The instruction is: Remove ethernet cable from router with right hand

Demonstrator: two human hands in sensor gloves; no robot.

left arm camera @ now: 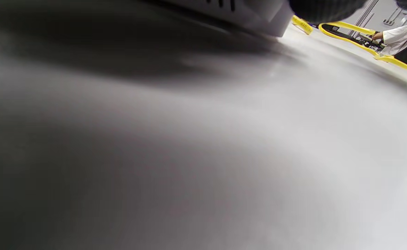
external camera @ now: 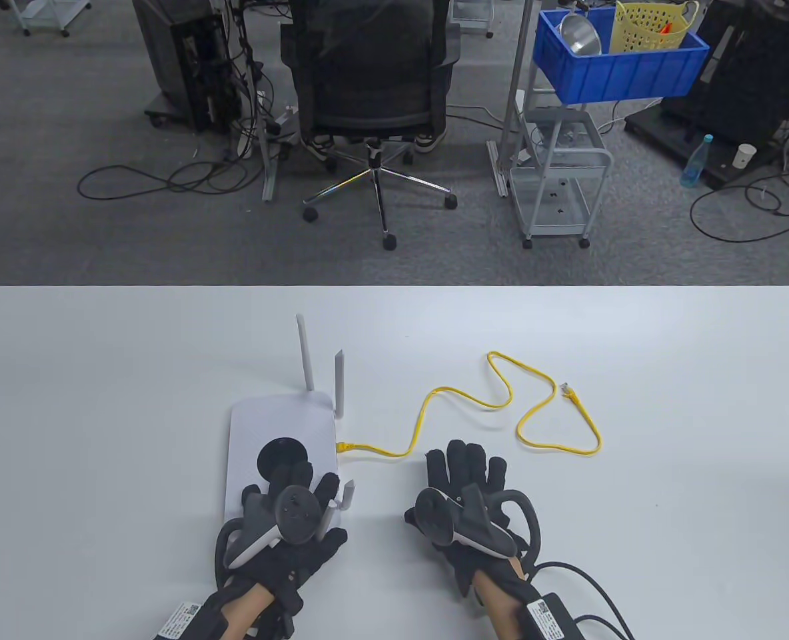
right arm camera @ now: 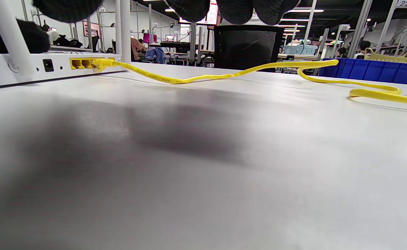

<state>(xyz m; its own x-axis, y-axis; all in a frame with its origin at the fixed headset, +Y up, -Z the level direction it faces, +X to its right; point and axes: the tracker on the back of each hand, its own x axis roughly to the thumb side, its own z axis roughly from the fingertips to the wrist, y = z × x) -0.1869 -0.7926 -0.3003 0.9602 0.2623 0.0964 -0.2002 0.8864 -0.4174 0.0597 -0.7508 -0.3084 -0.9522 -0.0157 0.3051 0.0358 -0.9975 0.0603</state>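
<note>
- Ethernet cable (external camera: 501,400) still plugged into right side of router (external camera: 281,433), plug (right arm camera: 100,63) seated in yellow port; rest of cable snaking right across table (external camera: 668,507), loose end (external camera: 568,391) lying free.
- Left hand (external camera: 288,513) resting on top of router, fingers spread, gripping nothing.
- Right hand (external camera: 468,493) flat on table just right of router, fingers extended, empty, near cable but not touching.
- Risk: pulling on cord instead of plug, latch tab staying locked, router dragged sideways or cable strained.
- Risk: left hand pressing too lightly, router sliding right with pull.
- Risk: near antenna (external camera: 348,497) by left fingers crowding access to port, possibly getting knocked.
</note>
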